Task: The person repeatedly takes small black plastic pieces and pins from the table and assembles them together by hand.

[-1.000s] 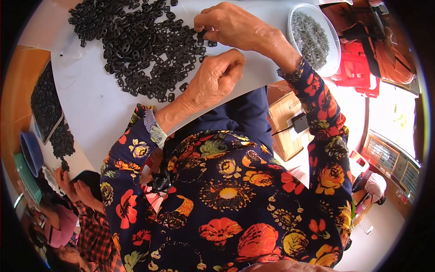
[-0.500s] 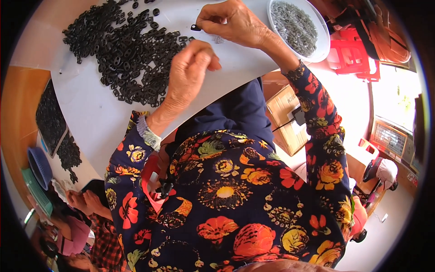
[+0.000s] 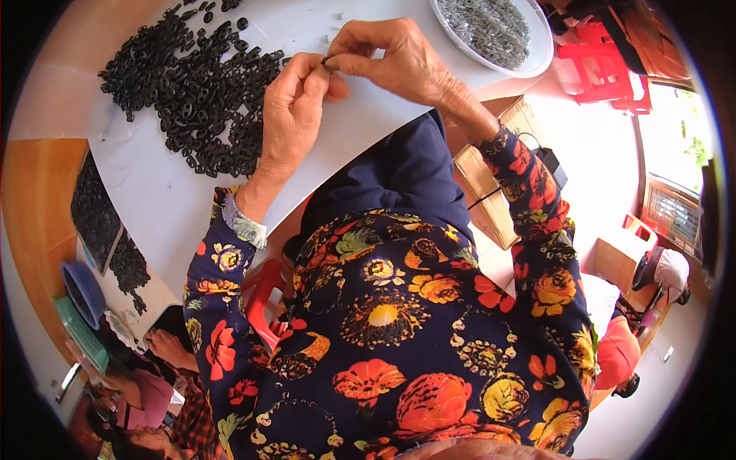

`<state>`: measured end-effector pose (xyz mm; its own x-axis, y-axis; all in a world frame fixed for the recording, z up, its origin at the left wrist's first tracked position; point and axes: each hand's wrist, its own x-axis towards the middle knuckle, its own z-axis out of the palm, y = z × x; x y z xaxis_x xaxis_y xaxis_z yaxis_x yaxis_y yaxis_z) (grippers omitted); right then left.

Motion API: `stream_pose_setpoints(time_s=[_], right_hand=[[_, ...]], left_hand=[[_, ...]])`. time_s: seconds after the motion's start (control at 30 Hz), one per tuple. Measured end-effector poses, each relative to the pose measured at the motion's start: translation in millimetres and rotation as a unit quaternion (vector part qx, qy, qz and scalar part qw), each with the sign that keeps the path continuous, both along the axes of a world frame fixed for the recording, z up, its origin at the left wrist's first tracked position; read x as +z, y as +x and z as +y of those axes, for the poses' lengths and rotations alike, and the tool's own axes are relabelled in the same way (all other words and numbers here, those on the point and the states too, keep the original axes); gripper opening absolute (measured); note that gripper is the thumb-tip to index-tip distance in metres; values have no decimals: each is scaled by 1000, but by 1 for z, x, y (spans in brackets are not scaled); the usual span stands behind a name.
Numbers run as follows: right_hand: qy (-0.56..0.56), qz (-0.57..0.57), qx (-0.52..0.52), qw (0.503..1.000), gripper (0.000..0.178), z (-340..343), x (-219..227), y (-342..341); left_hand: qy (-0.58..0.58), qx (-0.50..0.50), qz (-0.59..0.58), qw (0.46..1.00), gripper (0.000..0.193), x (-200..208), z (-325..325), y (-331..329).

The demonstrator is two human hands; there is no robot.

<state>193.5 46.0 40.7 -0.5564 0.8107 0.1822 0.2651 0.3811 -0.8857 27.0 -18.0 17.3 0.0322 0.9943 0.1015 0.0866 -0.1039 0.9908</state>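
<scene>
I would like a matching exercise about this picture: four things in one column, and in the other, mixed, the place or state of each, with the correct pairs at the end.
Things:
1. Pile of small black pieces
2. White tub
3. Blue basket
4. Right hand

Places and states:
A. beside a green basket
B. pinching a small dark piece
C. filled with grey pieces
D. on the table, to the left of the left hand

Pairs: 1-D, 2-C, 3-A, 4-B
</scene>
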Motion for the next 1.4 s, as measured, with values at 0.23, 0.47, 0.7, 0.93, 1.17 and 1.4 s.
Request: stream_pose_setpoints(time_s=[0.23, 0.47, 0.7, 0.93, 1.17, 1.4], right_hand=[[100, -4, -65, 993, 11, -26, -4, 1], [109, -43, -22, 993, 9, -5, 4, 6], [206, -253, 37, 945, 12, 56, 6, -7], [221, -335, 93, 911, 8, 59, 8, -31], [243, -296, 48, 922, 10, 63, 3, -19], [-77, -25, -24, 996, 21, 8, 1, 11]], left_hand=[[-11, -31, 9, 999, 13, 2, -7, 3], [-63, -24, -47, 997, 13, 2, -6, 2], [-52, -24, -44, 997, 14, 5, -5, 2], [-83, -22, -77, 993, 11, 2, -8, 3], [-58, -26, -93, 994, 9, 1, -4, 5], [-69, 1, -102, 992, 10, -1, -3, 2]])
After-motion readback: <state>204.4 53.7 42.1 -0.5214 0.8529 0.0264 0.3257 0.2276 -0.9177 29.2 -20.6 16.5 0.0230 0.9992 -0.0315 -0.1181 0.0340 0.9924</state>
